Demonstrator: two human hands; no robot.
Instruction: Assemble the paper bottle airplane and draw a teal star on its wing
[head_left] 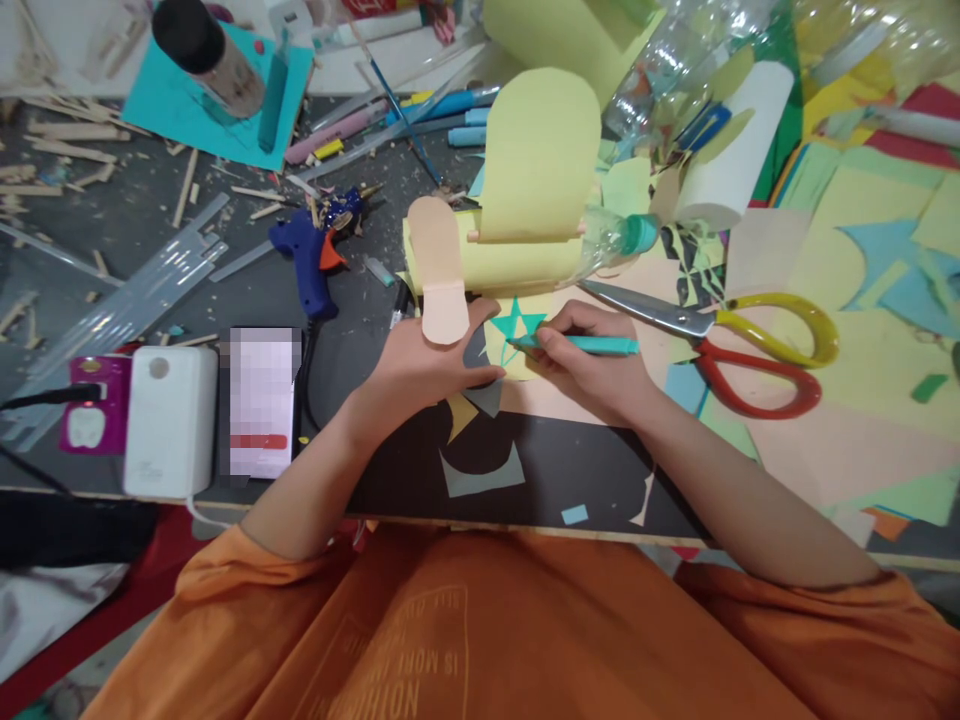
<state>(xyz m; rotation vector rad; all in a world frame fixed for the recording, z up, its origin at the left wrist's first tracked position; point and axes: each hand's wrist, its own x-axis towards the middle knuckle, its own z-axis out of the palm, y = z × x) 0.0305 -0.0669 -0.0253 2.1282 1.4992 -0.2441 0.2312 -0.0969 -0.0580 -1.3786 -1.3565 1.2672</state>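
Note:
In the head view my right hand (592, 350) grips a teal felt-tip pen (611, 345), its tip on a pale yellow paper flap (499, 350). A green star (517, 318), only partly coloured in, is drawn on that flap. My left hand (431, 355) lies beside the flap, thumb and forefinger spread apart around its left side. The flap adjoins a plastic bottle (607, 240) wrapped in yellow paper, with a green cap. A rounded yellow paper wing (540, 150) stands out from the bottle's far side. A peach paper strip (439, 250) crosses its left end and overlaps my left hand.
Scissors (705, 325) with yellow and red handles lie right of my right hand. Leftward are a blue glue gun (311, 260), a phone (259, 400) and a white power bank (171, 420). Paper scraps (484, 470), glue sticks (150, 290) and a white roll (739, 145) are scattered around.

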